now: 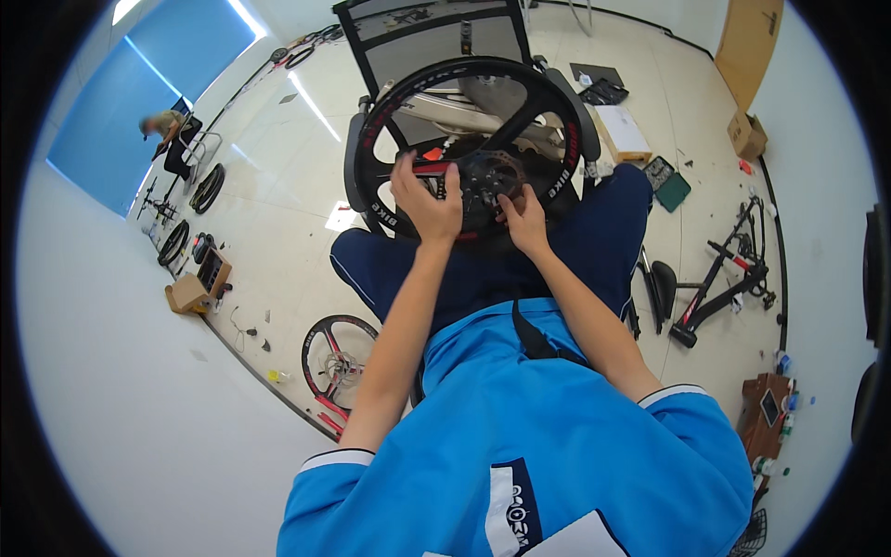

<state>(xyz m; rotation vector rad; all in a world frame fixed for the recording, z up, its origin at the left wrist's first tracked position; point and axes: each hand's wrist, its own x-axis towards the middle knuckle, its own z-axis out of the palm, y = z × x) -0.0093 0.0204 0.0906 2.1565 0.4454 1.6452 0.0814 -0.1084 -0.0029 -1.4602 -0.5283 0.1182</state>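
Observation:
A black three-spoke bicycle wheel [479, 63] with red markings lies over my lap, its disc brake rotor [506, 169] facing up. My left hand [429, 202] is at the left spoke, thumb and fingers wide apart, the fingertips slightly blurred. Against the lower edge of the rotor, near the hub, my right hand [525, 221] has its thumb and fingers drawn together. Whatever is between those fingertips is too small to make out. Behind the wheel, partly hidden by it, a pale metal part [436, 107] shows on a black mesh chair [436, 42].
A second three-spoke wheel [320, 348] lies on the floor at left. To the right are a bicycle frame [733, 269], a green case [672, 191] and a white-topped box [624, 135]. Cardboard boxes [193, 292] line the left wall. A person [174, 139] sits far left.

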